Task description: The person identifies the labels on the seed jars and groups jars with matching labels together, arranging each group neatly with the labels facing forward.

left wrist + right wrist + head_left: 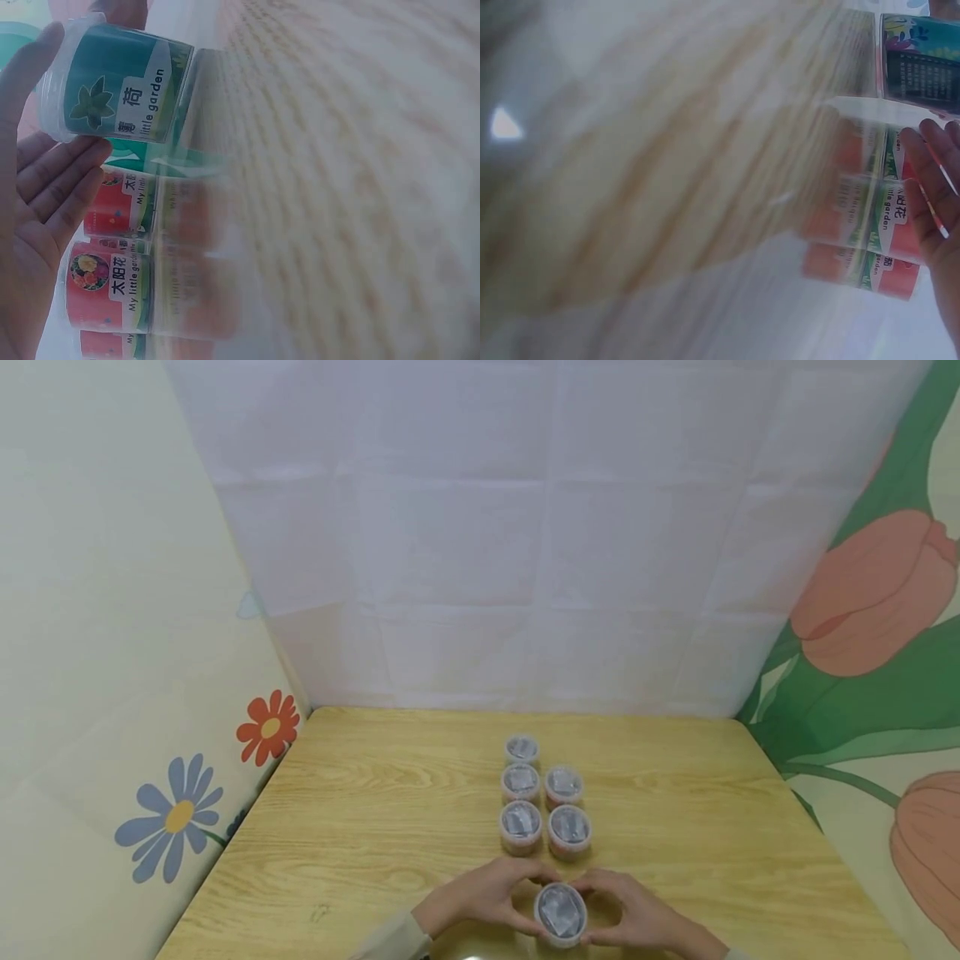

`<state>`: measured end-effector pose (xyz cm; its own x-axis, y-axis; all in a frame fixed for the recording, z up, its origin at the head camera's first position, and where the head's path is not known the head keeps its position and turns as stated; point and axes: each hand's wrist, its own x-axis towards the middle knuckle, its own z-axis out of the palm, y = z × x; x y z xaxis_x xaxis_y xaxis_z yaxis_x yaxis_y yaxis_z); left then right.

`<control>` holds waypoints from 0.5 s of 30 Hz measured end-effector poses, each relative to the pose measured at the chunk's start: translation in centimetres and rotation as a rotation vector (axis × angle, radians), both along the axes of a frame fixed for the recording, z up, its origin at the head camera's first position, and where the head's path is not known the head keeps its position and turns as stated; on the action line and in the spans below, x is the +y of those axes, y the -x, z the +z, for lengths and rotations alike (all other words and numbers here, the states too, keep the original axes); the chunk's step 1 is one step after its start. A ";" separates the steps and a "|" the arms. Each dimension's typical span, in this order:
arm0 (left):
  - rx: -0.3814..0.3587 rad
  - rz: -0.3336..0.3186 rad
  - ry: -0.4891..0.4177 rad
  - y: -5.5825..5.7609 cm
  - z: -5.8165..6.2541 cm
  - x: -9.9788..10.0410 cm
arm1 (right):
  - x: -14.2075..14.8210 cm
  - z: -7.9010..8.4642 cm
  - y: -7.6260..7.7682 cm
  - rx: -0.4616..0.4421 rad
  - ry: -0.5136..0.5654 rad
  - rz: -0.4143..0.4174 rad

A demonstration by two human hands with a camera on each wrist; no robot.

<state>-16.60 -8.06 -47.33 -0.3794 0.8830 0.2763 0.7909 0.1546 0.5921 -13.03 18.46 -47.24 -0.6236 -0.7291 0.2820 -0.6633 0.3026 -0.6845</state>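
Observation:
A lidded plastic cup with a green "little garden" label (124, 86) stands at the near edge of the wooden table. Its clear lid (561, 912) faces up, with a silvery packet showing through it. From the left, my left hand (498, 893) holds the cup between thumb and fingers. My right hand (633, 914) grips it from the opposite side, thumb at the near side and fingers at the far side. The right wrist view shows dark printed text on the cup's side (922, 67), with the fingers (930, 161) of my right hand close by.
Just beyond my hands, several similar lidded cups stand in two columns, among them a front left cup (521, 828) and a front right cup (570, 832). Red-labelled cups (112, 289) show in the left wrist view. The glossy wooden table (375, 793) meets a white cloth backdrop (465, 543).

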 end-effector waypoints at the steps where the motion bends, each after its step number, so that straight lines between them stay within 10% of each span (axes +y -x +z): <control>1: -0.002 0.002 -0.001 0.0 0.0 0.0 | 0.0 0.0 0.0 -0.003 0.000 -0.003; 15: -0.057 0.001 -0.136 0.4 0.6 -0.3 | -0.6 0.2 0.8 0.063 0.057 -0.035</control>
